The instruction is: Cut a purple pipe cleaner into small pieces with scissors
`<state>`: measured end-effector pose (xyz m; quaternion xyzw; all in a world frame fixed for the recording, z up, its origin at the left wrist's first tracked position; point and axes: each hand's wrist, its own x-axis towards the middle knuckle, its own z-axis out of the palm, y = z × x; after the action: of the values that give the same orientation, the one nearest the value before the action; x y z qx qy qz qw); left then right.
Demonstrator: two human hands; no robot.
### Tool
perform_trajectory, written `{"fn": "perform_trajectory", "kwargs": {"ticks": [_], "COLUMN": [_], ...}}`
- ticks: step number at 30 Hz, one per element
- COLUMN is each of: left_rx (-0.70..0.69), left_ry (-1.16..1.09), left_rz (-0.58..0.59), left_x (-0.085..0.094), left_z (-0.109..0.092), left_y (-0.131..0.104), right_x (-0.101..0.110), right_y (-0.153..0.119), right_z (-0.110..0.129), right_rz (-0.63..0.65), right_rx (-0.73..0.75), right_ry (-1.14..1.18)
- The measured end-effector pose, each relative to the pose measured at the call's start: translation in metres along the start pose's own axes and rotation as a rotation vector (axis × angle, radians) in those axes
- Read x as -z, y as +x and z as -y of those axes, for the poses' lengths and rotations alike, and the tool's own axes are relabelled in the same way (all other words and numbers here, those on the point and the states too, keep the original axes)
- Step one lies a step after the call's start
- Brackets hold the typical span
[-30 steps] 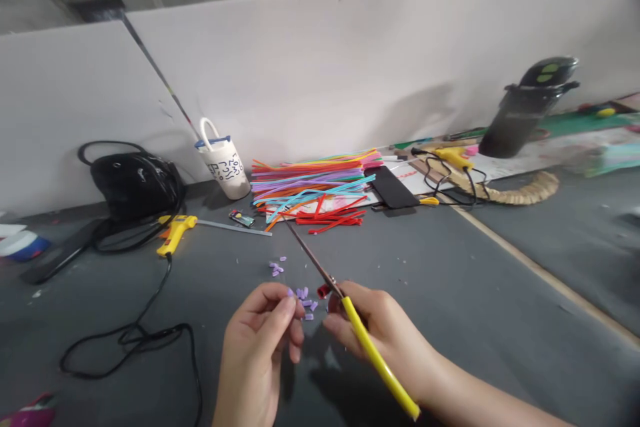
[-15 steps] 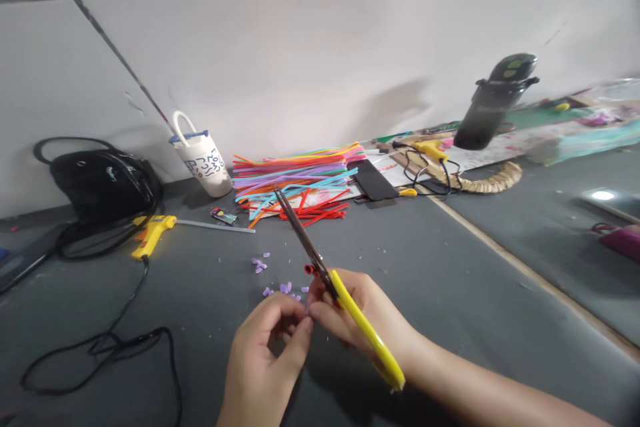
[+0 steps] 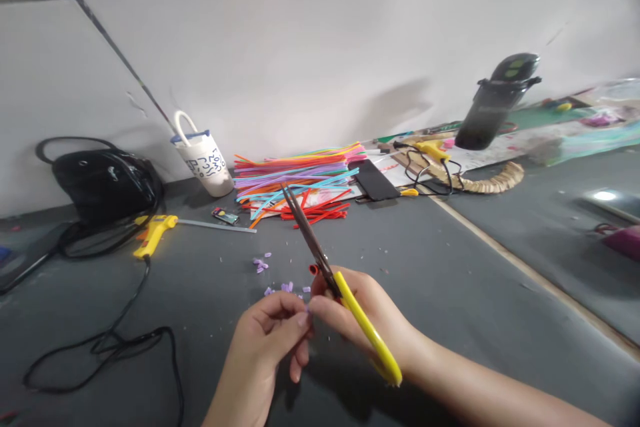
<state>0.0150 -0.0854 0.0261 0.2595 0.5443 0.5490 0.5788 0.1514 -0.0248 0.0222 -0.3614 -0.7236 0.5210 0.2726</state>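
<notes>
My right hand [image 3: 365, 310] is closed around a pair of scissors [image 3: 367, 333] with yellow handles, whose dark blades point up and away to the left. Beside the blades, a small red rolled piece [image 3: 313, 269] shows at the right fingers. My left hand [image 3: 273, 340] is closed in a pinch at the right fingertips, with a tiny purple piece [image 3: 307, 309] showing between them. Just beyond the hands, several purple snippets [image 3: 287, 287] lie scattered on the dark table [image 3: 450, 293]. The right fingers are partly hidden behind the scissors.
Colourful pipe cleaners [image 3: 300, 173] lie by the wall, next to a black phone [image 3: 376, 180]. A yellow glue gun [image 3: 156, 235] with a trailing cord, a white cup [image 3: 207, 163] and a black bag [image 3: 103, 180] are leftward. A dark bottle [image 3: 493, 107] stands rightward.
The left hand's fingers have shifted; its lower fingers now hang further down below the pinch. The scissors' tips have moved slightly to the right.
</notes>
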Motion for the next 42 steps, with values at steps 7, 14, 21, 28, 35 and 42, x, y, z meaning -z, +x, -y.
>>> {"fn": "perform_trajectory", "kwargs": {"ticks": [7, 14, 21, 28, 35, 42], "left_rx": [-0.192, -0.230, -0.232, -0.227, -0.240, -0.261], "left_ry": [-0.151, -0.229, -0.247, -0.251, -0.242, -0.208], "left_rz": [-0.110, -0.079, -0.096, -0.116, -0.125, -0.139], "left_x": [0.017, 0.015, 0.015, 0.013, 0.015, 0.015], "left_z": [-0.010, -0.009, -0.009, -0.009, -0.009, -0.010], "left_y": [0.004, -0.001, -0.002, 0.000, 0.001, 0.000], "right_x": [-0.007, -0.014, -0.014, -0.014, -0.015, -0.014], "right_y": [-0.006, -0.009, -0.011, -0.012, -0.012, -0.013], "right_z": [-0.005, -0.006, -0.006, -0.003, -0.005, -0.005], "right_rz": [-0.008, -0.040, 0.014, 0.010, -0.005, -0.013], "right_rx": [0.159, 0.225, 0.189, 0.190, 0.195, 0.204], "right_ry": [-0.540, -0.677, -0.661, -0.687, -0.694, -0.695]}}
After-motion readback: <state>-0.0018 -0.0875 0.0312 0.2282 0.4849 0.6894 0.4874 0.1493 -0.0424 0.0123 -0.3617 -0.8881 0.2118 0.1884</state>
